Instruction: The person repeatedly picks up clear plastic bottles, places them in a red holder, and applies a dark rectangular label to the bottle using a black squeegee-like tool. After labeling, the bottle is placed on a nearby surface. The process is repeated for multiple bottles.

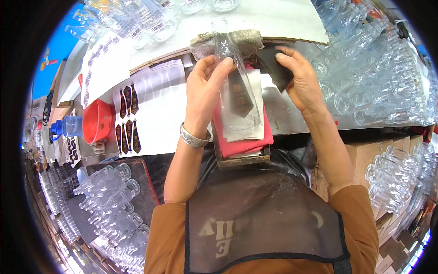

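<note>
A clear glass bottle (226,109) lies on its side in front of me, its neck pointing away over a rolled, worn cloth (248,38). My left hand (203,86) is closed around its left shoulder, thumb on top. On the bottle's upper face sits a dark tie-shaped decal (241,96) with orange marks. Beneath the body are folded white cloth (257,84) and pink cloth (266,139) on a small wooden stand (246,160). To the right of the neck, my right hand (302,80) pinches a flat black scraper-like piece (275,68), apart from the bottle.
Left of the stand, a white sheet (159,109) carries several tie decals (128,99). Beyond it stand a red bowl (97,122) and a blue-capped container (72,126). Clear bottles crowd the right side (374,77), the far shelf (150,20) and the lower left (114,196).
</note>
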`<control>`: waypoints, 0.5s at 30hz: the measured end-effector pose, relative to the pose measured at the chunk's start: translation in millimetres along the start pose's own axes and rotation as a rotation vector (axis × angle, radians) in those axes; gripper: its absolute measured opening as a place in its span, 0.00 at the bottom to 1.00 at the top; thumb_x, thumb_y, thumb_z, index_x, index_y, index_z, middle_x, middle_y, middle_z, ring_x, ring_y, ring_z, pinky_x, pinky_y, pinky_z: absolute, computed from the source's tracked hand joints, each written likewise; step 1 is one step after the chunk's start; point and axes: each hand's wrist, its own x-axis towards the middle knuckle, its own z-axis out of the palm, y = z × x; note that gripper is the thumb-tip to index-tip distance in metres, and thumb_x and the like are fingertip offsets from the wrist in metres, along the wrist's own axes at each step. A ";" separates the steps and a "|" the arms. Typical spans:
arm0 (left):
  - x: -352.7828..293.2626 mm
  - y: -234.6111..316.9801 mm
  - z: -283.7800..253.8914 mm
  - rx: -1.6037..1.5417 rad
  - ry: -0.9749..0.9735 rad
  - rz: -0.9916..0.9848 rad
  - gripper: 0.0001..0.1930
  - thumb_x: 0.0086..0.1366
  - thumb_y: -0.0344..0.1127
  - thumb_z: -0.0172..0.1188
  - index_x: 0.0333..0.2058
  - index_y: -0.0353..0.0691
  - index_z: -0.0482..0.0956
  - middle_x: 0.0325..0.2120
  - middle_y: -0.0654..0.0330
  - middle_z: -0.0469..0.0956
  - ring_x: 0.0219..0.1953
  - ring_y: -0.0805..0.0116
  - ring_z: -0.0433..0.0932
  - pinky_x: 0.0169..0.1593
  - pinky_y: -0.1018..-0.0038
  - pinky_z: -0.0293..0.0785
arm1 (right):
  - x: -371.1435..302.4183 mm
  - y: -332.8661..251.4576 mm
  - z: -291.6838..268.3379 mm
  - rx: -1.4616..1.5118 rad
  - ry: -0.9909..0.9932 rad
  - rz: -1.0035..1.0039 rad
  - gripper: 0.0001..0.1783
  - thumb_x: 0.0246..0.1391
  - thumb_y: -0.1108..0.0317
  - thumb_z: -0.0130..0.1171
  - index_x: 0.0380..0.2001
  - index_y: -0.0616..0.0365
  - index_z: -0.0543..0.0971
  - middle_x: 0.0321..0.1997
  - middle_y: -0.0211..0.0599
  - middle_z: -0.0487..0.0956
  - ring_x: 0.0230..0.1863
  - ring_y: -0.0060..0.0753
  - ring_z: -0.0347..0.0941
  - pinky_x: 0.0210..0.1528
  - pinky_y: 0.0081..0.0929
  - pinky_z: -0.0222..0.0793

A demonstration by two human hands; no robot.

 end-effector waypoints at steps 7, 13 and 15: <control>-0.5 6.6 7.4 -0.016 0.020 -0.042 0.22 0.66 0.46 0.61 0.48 0.31 0.76 0.39 0.59 0.82 0.36 0.79 0.73 0.41 0.82 0.67 | 34.8 -43.1 36.5 -0.731 -0.386 -0.476 0.17 0.58 0.70 0.63 0.50 0.61 0.79 0.42 0.32 0.82 0.42 0.19 0.76 0.47 0.20 0.74; 2.8 0.1 6.4 -0.049 0.009 -0.038 0.23 0.66 0.46 0.60 0.48 0.29 0.76 0.39 0.57 0.81 0.40 0.74 0.76 0.47 0.77 0.71 | 48.6 -40.8 43.8 -0.806 -0.347 -0.649 0.15 0.58 0.70 0.62 0.48 0.60 0.81 0.40 0.31 0.83 0.40 0.20 0.77 0.45 0.22 0.75; 2.8 0.9 8.3 -0.062 0.010 -0.034 0.23 0.66 0.45 0.60 0.48 0.29 0.76 0.39 0.57 0.81 0.40 0.75 0.76 0.46 0.78 0.71 | 45.8 -43.5 49.0 -0.795 -0.364 -0.663 0.14 0.56 0.67 0.62 0.44 0.63 0.81 0.35 0.36 0.82 0.36 0.25 0.78 0.41 0.25 0.75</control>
